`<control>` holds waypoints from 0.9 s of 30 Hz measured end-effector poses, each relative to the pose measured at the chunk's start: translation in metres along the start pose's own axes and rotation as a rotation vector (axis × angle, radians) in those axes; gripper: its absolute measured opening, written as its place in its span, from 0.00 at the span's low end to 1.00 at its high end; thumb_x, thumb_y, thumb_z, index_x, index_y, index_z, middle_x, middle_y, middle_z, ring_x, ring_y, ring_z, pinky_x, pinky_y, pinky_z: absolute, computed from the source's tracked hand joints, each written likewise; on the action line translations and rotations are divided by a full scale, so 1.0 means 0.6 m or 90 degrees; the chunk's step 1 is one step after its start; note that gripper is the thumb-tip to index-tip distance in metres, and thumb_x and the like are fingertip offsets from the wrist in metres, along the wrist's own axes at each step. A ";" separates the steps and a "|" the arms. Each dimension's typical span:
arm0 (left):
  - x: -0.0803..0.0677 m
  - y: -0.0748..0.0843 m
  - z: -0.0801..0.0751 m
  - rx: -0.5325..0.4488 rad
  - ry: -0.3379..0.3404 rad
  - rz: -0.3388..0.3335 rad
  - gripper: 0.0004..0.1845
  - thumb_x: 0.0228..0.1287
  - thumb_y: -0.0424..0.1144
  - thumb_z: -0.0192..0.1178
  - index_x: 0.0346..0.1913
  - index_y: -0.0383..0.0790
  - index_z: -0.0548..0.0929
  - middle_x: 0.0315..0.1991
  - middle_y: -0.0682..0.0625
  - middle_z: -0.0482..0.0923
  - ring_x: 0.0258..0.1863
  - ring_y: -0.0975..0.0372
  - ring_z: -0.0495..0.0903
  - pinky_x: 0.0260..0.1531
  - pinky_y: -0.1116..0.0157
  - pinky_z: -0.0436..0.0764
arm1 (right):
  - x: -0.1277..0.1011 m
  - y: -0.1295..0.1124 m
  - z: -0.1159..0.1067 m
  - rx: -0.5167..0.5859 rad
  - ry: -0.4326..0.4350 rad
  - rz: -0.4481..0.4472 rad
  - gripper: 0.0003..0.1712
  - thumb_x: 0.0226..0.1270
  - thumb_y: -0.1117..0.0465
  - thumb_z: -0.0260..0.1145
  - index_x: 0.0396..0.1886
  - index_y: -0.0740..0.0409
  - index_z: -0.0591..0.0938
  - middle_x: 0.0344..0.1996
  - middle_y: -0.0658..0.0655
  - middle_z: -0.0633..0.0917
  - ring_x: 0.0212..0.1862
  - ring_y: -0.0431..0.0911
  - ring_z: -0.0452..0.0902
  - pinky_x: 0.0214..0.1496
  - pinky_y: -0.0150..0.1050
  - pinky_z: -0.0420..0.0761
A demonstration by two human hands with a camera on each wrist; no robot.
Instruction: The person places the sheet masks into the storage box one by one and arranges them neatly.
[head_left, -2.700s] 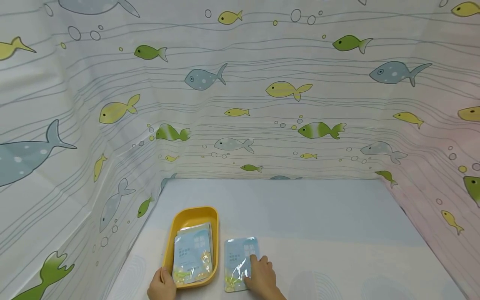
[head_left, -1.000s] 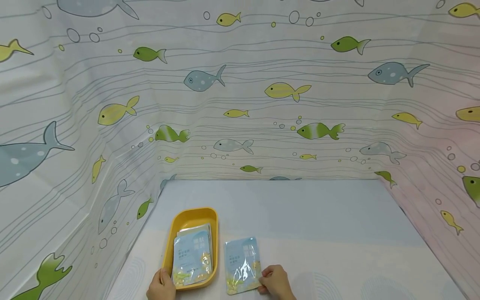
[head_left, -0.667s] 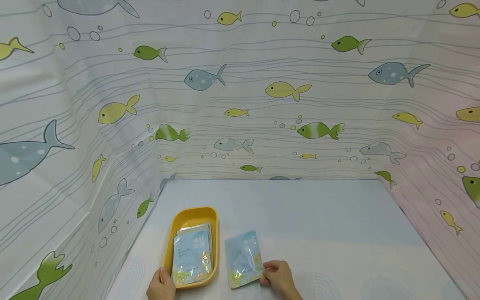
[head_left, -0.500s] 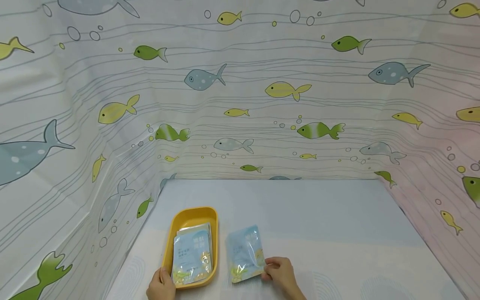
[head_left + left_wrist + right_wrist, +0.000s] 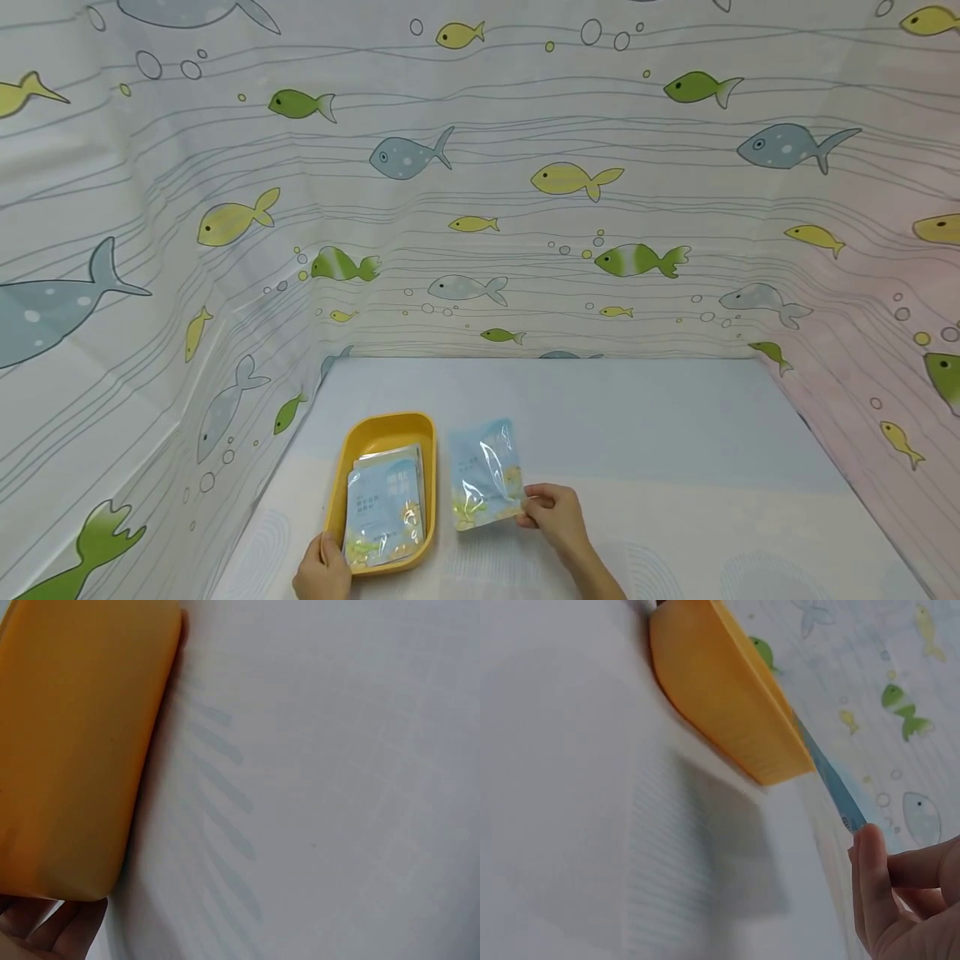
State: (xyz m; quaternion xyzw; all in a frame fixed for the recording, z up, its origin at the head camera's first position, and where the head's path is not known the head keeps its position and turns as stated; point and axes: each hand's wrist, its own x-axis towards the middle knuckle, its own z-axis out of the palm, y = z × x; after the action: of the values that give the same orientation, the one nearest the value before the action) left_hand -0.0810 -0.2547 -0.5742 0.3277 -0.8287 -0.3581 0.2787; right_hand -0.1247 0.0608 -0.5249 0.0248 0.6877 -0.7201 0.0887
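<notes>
A yellow tray (image 5: 385,433) sits at the table's near left and holds a few light-blue sachets (image 5: 384,504). My left hand (image 5: 324,571) grips the tray's near-left rim; the left wrist view shows the tray's outer wall (image 5: 75,750) with fingertips (image 5: 45,930) under its corner. My right hand (image 5: 551,517) pinches the lower right edge of another light-blue sachet (image 5: 486,473), lifted off the table and tilted, just right of the tray. In the right wrist view that sachet (image 5: 829,784) appears edge-on above my fingers (image 5: 877,885), in front of the tray (image 5: 720,690).
The table (image 5: 637,467) has a pale cloth with faint prints. Fish-patterned curtain walls (image 5: 525,208) close it in at the back, left and right.
The sachet lay flat under my right hand; my right hand slid to its right edge, pinched it, and has raised it up and away from me. The left hand stayed on the tray.
</notes>
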 end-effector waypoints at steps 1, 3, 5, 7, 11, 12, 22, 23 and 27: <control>0.000 0.000 0.000 -0.001 -0.001 0.000 0.18 0.68 0.36 0.45 0.43 0.21 0.78 0.40 0.24 0.77 0.39 0.30 0.75 0.41 0.41 0.73 | 0.002 -0.003 0.004 0.004 -0.004 -0.002 0.15 0.56 0.77 0.58 0.43 0.85 0.75 0.24 0.60 0.84 0.23 0.44 0.83 0.31 0.35 0.83; 0.000 0.000 0.000 -0.002 -0.003 -0.001 0.18 0.68 0.36 0.45 0.43 0.21 0.78 0.40 0.24 0.77 0.40 0.30 0.75 0.41 0.40 0.72 | 0.007 -0.007 0.011 0.006 -0.014 -0.006 0.15 0.56 0.77 0.59 0.43 0.85 0.75 0.24 0.59 0.84 0.23 0.43 0.83 0.30 0.34 0.83; 0.000 -0.001 0.000 -0.002 -0.002 0.002 0.18 0.68 0.36 0.45 0.43 0.21 0.78 0.40 0.24 0.77 0.40 0.30 0.75 0.41 0.40 0.72 | 0.011 -0.011 0.020 0.009 -0.025 -0.008 0.14 0.56 0.77 0.59 0.43 0.84 0.75 0.23 0.59 0.83 0.23 0.43 0.83 0.30 0.34 0.83; 0.000 -0.001 0.001 -0.002 -0.001 0.003 0.18 0.68 0.36 0.45 0.43 0.21 0.78 0.40 0.24 0.77 0.39 0.30 0.75 0.41 0.40 0.72 | 0.015 -0.013 0.030 0.008 -0.035 -0.008 0.14 0.57 0.77 0.59 0.43 0.84 0.76 0.24 0.58 0.83 0.23 0.43 0.83 0.30 0.35 0.83; -0.001 0.001 0.000 -0.002 -0.004 -0.006 0.18 0.69 0.36 0.45 0.43 0.20 0.78 0.40 0.24 0.77 0.40 0.30 0.75 0.41 0.40 0.72 | 0.019 -0.017 0.049 0.008 -0.053 -0.004 0.14 0.56 0.77 0.59 0.42 0.83 0.77 0.24 0.59 0.82 0.22 0.44 0.83 0.30 0.35 0.83; -0.001 0.001 -0.001 -0.001 -0.007 -0.010 0.18 0.69 0.36 0.45 0.43 0.20 0.78 0.41 0.24 0.77 0.40 0.30 0.75 0.42 0.41 0.72 | 0.020 -0.017 0.053 0.009 -0.056 -0.002 0.14 0.56 0.77 0.59 0.42 0.82 0.77 0.24 0.59 0.82 0.22 0.45 0.83 0.29 0.35 0.83; -0.002 0.002 -0.001 -0.004 -0.005 -0.012 0.18 0.68 0.36 0.45 0.43 0.21 0.78 0.41 0.24 0.77 0.41 0.30 0.75 0.42 0.41 0.72 | 0.023 -0.019 0.092 0.018 -0.066 0.004 0.14 0.51 0.78 0.59 0.40 0.81 0.78 0.21 0.58 0.80 0.19 0.42 0.82 0.28 0.35 0.83; -0.002 0.002 -0.001 -0.005 -0.002 -0.011 0.18 0.68 0.36 0.45 0.43 0.21 0.78 0.41 0.24 0.77 0.41 0.30 0.75 0.42 0.41 0.72 | 0.023 -0.020 0.096 0.018 -0.067 0.003 0.14 0.51 0.77 0.59 0.40 0.81 0.78 0.21 0.58 0.80 0.19 0.43 0.82 0.28 0.35 0.83; 0.000 0.002 -0.001 -0.002 0.000 -0.011 0.18 0.68 0.36 0.45 0.43 0.21 0.78 0.41 0.24 0.77 0.40 0.30 0.75 0.42 0.41 0.72 | 0.025 -0.019 0.113 0.025 -0.067 -0.006 0.14 0.51 0.78 0.59 0.40 0.80 0.78 0.22 0.60 0.82 0.19 0.45 0.82 0.28 0.36 0.83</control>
State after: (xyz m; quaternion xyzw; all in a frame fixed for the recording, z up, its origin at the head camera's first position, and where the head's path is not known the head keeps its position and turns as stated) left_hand -0.0810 -0.2540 -0.5727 0.3345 -0.8254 -0.3615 0.2760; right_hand -0.1354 -0.0076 -0.5124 -0.0146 0.6681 -0.7340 0.1209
